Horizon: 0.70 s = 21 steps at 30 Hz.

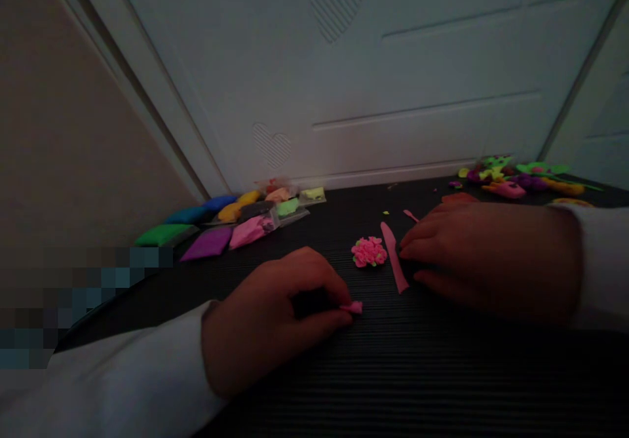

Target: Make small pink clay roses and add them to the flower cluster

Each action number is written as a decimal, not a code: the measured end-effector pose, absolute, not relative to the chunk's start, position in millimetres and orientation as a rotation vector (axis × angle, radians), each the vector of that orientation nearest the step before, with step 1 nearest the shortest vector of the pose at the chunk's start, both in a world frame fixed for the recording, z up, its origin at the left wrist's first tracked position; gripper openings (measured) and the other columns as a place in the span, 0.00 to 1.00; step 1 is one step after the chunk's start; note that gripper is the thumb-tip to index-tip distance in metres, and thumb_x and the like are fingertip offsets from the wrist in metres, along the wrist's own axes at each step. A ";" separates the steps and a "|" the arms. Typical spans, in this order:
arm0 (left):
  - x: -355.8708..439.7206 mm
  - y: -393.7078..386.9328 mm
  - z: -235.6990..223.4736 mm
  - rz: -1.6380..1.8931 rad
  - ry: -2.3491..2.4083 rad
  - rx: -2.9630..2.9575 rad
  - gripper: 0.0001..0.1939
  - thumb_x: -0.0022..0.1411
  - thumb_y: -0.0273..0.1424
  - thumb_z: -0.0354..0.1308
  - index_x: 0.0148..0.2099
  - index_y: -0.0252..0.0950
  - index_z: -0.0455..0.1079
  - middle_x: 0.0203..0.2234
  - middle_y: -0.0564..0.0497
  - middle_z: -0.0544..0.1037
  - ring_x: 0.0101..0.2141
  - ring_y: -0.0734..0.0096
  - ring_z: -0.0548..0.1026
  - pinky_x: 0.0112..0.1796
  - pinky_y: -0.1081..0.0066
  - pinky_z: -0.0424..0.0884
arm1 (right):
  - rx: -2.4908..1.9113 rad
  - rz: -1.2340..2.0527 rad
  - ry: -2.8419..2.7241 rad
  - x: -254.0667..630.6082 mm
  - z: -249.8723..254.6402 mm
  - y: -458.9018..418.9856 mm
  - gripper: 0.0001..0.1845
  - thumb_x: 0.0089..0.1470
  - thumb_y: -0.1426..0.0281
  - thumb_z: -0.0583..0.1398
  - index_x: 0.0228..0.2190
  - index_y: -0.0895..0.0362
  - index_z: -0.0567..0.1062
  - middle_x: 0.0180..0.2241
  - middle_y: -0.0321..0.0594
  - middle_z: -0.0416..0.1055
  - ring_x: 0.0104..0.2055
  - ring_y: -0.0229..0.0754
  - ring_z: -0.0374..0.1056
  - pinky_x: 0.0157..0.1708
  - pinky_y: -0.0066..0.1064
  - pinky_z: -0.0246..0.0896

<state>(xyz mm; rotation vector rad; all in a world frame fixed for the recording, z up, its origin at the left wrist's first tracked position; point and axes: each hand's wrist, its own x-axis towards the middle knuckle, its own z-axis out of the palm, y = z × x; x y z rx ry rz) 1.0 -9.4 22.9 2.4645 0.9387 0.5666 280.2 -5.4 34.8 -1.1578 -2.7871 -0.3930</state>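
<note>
I find the dark counter (442, 385) beneath both grips. My right grip (496, 254) is lowered with fingers bent; I cannot tell whether it holds anything. My left grip (280, 313) is pinched. Packets (211, 242) lie beyond the left grip, coloured shapes (508, 189) beyond the right. The knife (394, 258) lies just left of the right grip's fingertips, flowers (368, 252) beyond the left's. Smallest, a pink piece (358, 307) sits between the left grip's fingertips.

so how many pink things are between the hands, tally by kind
Flower cluster: 1
Knife: 1
Small piece in the left hand: 1
Thin piece by the right hand: 1
Total: 4
</note>
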 end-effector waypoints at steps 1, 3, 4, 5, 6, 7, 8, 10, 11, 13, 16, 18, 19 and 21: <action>2.2 -11.4 22.9 0.596 0.964 2.441 0.01 0.63 0.31 0.67 0.37 0.41 0.80 0.34 0.54 0.83 0.39 0.67 0.79 0.44 0.69 0.74 | -1.140 -0.387 -2.814 278.9 37.2 -7.8 0.06 0.56 0.69 0.62 0.31 0.51 0.81 0.34 0.43 0.83 0.34 0.50 0.78 0.37 0.44 0.70; 4.5 -16.2 23.0 0.668 1.024 2.391 0.00 0.61 0.31 0.67 0.36 0.42 0.79 0.33 0.55 0.82 0.37 0.68 0.79 0.41 0.70 0.73 | -1.110 -0.379 -2.847 275.6 39.8 -11.3 0.07 0.55 0.70 0.61 0.32 0.51 0.81 0.34 0.45 0.83 0.32 0.52 0.78 0.33 0.46 0.69; 5.5 -18.4 23.1 0.700 1.051 2.370 0.00 0.60 0.31 0.66 0.35 0.42 0.79 0.33 0.55 0.82 0.36 0.68 0.78 0.40 0.71 0.72 | -1.104 -0.376 -2.852 273.7 40.0 -12.5 0.07 0.55 0.70 0.61 0.32 0.51 0.80 0.34 0.45 0.83 0.31 0.52 0.78 0.32 0.46 0.69; 6.3 -20.4 23.3 0.726 1.072 2.355 0.00 0.60 0.31 0.66 0.35 0.41 0.79 0.33 0.55 0.82 0.35 0.69 0.78 0.39 0.71 0.72 | -1.096 -0.370 -2.861 272.0 39.6 -13.6 0.07 0.54 0.71 0.61 0.32 0.51 0.81 0.33 0.44 0.83 0.31 0.53 0.78 0.31 0.46 0.69; 6.7 -21.9 23.5 0.741 1.085 2.349 0.01 0.59 0.31 0.66 0.35 0.41 0.79 0.33 0.55 0.81 0.34 0.69 0.77 0.39 0.71 0.71 | -1.085 -0.361 -2.875 270.7 38.8 -14.6 0.08 0.54 0.72 0.61 0.33 0.51 0.81 0.33 0.44 0.83 0.31 0.53 0.79 0.32 0.47 0.70; 6.9 -22.9 23.6 0.751 1.092 2.348 0.01 0.59 0.31 0.65 0.35 0.41 0.78 0.32 0.55 0.81 0.34 0.69 0.77 0.38 0.70 0.71 | -1.070 -0.353 -2.888 269.7 37.9 -15.6 0.09 0.53 0.74 0.62 0.32 0.51 0.82 0.33 0.44 0.83 0.31 0.53 0.79 0.33 0.47 0.71; 6.9 -23.4 23.8 0.757 1.094 2.354 0.02 0.59 0.31 0.64 0.35 0.41 0.78 0.32 0.55 0.81 0.34 0.69 0.77 0.38 0.70 0.70 | -1.055 -0.346 -2.899 269.1 36.9 -16.5 0.10 0.52 0.75 0.62 0.33 0.51 0.83 0.34 0.43 0.83 0.32 0.54 0.80 0.34 0.48 0.71; 6.2 -23.2 23.9 0.749 1.079 2.387 0.04 0.59 0.30 0.62 0.35 0.41 0.78 0.32 0.55 0.80 0.35 0.69 0.77 0.38 0.70 0.70 | -1.020 -0.338 -2.911 269.1 36.1 -18.1 0.12 0.49 0.77 0.63 0.32 0.51 0.83 0.34 0.43 0.83 0.32 0.55 0.80 0.34 0.49 0.71; 5.8 -22.7 23.8 0.740 1.065 2.407 0.05 0.59 0.29 0.61 0.35 0.41 0.78 0.32 0.56 0.79 0.35 0.69 0.77 0.38 0.70 0.70 | -1.000 -0.332 -2.915 269.4 36.4 -18.5 0.12 0.48 0.78 0.63 0.32 0.51 0.83 0.33 0.42 0.83 0.31 0.55 0.80 0.33 0.50 0.71; 5.1 -21.7 23.4 0.727 1.029 2.442 0.06 0.59 0.27 0.60 0.35 0.41 0.78 0.32 0.56 0.79 0.36 0.70 0.76 0.40 0.70 0.69 | -0.944 -0.311 -2.926 270.2 38.2 -18.4 0.12 0.47 0.79 0.64 0.30 0.50 0.82 0.32 0.40 0.82 0.29 0.53 0.79 0.31 0.48 0.70; 4.8 -20.4 22.5 0.696 1.003 2.470 0.06 0.58 0.26 0.60 0.35 0.40 0.79 0.33 0.56 0.79 0.38 0.69 0.76 0.41 0.70 0.69 | -0.871 -0.274 -2.938 270.9 42.7 -16.1 0.12 0.48 0.80 0.65 0.28 0.48 0.81 0.30 0.36 0.82 0.26 0.47 0.77 0.25 0.40 0.67; 4.9 -19.6 21.9 0.671 0.991 2.493 0.06 0.59 0.26 0.61 0.35 0.40 0.79 0.33 0.55 0.79 0.38 0.70 0.76 0.41 0.70 0.69 | -0.838 -0.259 -2.944 270.7 45.3 -14.7 0.13 0.48 0.80 0.66 0.28 0.47 0.81 0.30 0.35 0.82 0.25 0.46 0.76 0.24 0.38 0.64; 4.9 -19.0 21.6 0.666 0.978 2.506 0.06 0.60 0.25 0.61 0.35 0.39 0.78 0.32 0.56 0.79 0.38 0.70 0.76 0.42 0.70 0.69 | -0.832 -0.260 -2.941 270.5 46.3 -14.3 0.13 0.49 0.80 0.67 0.28 0.47 0.82 0.29 0.35 0.82 0.24 0.46 0.76 0.24 0.38 0.63; 4.9 -17.5 21.2 0.666 0.943 2.525 0.06 0.61 0.25 0.61 0.34 0.39 0.78 0.31 0.56 0.79 0.38 0.71 0.76 0.43 0.70 0.69 | -0.825 -0.260 -2.938 269.8 47.4 -14.4 0.13 0.50 0.79 0.67 0.27 0.46 0.82 0.28 0.34 0.81 0.23 0.46 0.75 0.25 0.40 0.61</action>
